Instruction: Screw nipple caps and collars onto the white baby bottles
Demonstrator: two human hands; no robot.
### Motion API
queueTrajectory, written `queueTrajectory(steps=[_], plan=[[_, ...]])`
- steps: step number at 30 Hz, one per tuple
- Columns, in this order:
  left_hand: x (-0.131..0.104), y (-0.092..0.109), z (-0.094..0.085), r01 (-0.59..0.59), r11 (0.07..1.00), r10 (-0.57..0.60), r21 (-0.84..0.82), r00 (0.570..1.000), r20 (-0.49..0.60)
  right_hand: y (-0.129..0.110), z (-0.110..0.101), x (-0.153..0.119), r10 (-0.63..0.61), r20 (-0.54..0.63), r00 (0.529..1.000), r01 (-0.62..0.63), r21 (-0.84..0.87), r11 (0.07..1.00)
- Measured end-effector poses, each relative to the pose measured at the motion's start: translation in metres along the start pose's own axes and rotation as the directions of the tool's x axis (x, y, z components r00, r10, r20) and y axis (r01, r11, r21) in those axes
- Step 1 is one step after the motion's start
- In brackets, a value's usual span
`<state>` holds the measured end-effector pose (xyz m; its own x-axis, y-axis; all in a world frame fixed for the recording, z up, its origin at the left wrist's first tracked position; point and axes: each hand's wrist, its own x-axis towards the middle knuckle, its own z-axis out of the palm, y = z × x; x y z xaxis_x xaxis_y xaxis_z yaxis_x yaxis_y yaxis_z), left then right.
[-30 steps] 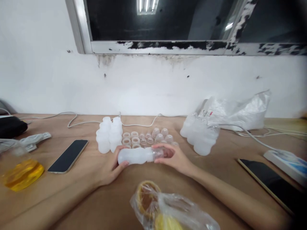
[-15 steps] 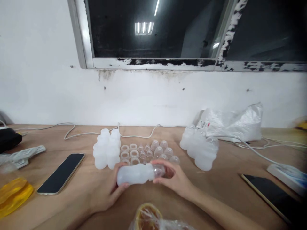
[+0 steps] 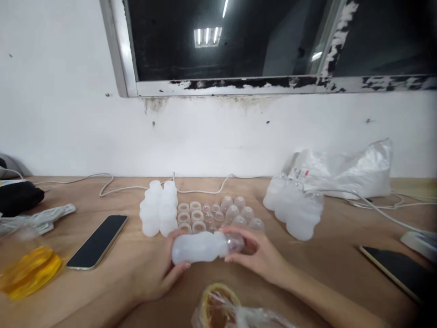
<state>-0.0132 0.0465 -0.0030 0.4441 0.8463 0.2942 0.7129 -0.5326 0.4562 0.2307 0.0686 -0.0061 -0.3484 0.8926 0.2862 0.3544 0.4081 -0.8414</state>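
A frosted white bottle lies sideways between my two hands, above the table. My left hand is wrapped round its base end. The fingers of my right hand pinch the clear domed cap at its other end. Just beyond are several white rings, small clear teats and clear domed caps, set out in rows. White bottles without caps stand to the left of these rows. Capped bottles stand in a group to the right.
A phone lies at the left, near a container of yellow liquid. At the right are a plastic bag, white cables and a dark tablet-like device. A tape roll in plastic lies at the front edge.
The camera view has shifted slightly, so the table's contents appear a little further right. Both hands keep the same hold on the bottle and its cap.
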Motion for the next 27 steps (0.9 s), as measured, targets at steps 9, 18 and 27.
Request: queueTrajectory(steps=[9, 18, 27], plan=[[-0.001, -0.001, 0.003, -0.025, 0.999, 0.027, 0.034, 0.999, -0.045, 0.004, -0.001, 0.002, -0.022, 0.009, 1.000, 0.023, -0.071, 0.997], [-0.002, -0.002, 0.002, -0.001, 0.999, 0.003, 0.042, 0.999, -0.051, 0.000, 0.001, 0.006, -0.014, -0.012, 1.000, 0.013, -0.034, 0.999], [0.000, -0.004, 0.008, 0.004, 0.996, 0.002, 0.087, 0.998, -0.062, 0.012, 0.001, 0.007, -0.004, 0.021, 1.000, 0.004, -0.020, 1.000]])
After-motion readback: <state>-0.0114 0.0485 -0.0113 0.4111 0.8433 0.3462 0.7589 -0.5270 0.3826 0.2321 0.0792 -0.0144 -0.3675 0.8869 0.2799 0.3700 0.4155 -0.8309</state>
